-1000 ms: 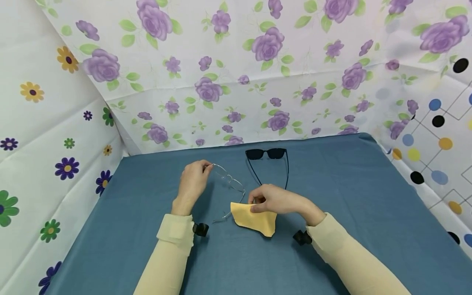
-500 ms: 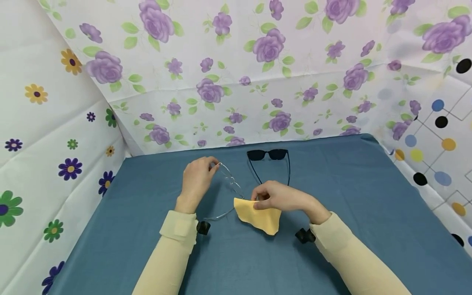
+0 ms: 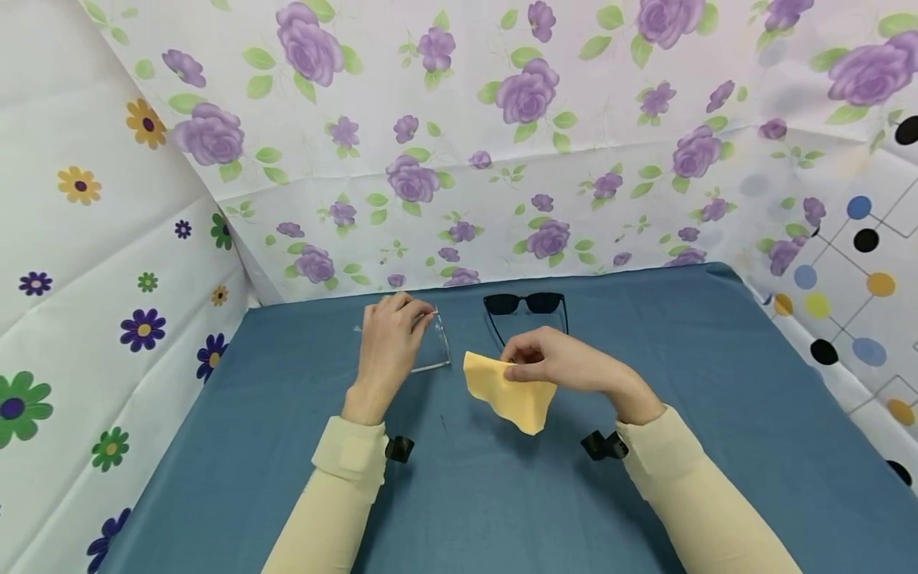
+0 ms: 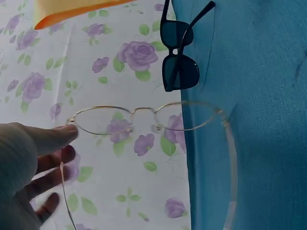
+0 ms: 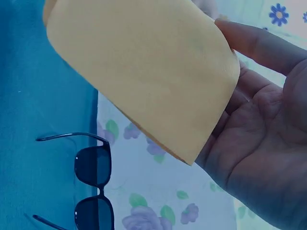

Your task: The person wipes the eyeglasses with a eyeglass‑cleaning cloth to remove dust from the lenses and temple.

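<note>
My left hand (image 3: 390, 343) pinches a pair of thin metal-rimmed eyeglasses (image 4: 143, 109) at one hinge, between thumb and fingers. Their temples are unfolded, and in the left wrist view the lenses look clear. In the head view the hand hides part of the frame. My right hand (image 3: 562, 363) pinches a yellow cloth (image 3: 511, 392) along its upper edge, and the cloth hangs down over the blue tablecloth. The right wrist view shows the cloth (image 5: 144, 72) folded, with the thumb on its near side. Cloth and eyeglasses are apart.
Black sunglasses (image 3: 543, 303) lie at the back of the blue tablecloth (image 3: 681, 359), temples unfolded toward me, partly behind the right hand. A flowered curtain (image 3: 430, 223) rises behind the table, with patterned sheets at both sides.
The left hand has raised the eyeglasses and turned them, drawing them away from the cloth. The right hand has lifted the cloth slightly up and away from me.
</note>
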The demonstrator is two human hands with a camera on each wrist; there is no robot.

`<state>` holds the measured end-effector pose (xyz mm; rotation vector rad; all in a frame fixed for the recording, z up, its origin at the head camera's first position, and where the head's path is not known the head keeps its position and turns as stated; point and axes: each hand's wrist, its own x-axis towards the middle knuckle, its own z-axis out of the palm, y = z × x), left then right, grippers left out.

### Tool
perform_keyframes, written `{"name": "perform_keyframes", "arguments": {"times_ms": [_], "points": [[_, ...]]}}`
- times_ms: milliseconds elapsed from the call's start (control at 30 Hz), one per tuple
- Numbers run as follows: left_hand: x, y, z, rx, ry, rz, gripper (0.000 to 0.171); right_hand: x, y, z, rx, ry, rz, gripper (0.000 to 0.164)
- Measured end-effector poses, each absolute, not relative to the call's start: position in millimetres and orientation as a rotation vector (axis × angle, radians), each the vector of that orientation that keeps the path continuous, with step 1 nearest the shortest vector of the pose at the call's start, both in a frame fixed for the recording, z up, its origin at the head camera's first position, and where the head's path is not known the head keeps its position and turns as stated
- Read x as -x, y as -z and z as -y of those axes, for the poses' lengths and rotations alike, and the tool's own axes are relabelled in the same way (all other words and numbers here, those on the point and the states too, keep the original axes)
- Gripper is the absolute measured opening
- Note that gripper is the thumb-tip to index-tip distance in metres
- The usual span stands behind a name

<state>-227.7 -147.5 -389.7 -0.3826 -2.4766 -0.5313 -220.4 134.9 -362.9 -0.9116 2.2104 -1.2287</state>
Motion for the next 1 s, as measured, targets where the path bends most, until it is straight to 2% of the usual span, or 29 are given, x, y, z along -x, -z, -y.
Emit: {"name": "perform_keyframes", "arguments": {"times_ms": [600,800,1000], "points": [[216,380,149,0.557,0.563,2.182,0.016,220,346,-140,0.785,1.473,-2.305,0.020],[207,374,149,0.556,0.519,2.124,0.009,222,341,-139,0.748,1.508,-2.366,0.023],[197,371,150,0.533,0.579,2.090,0.010,223,339,-134,0.754,1.518,-2.423,0.024]]}}
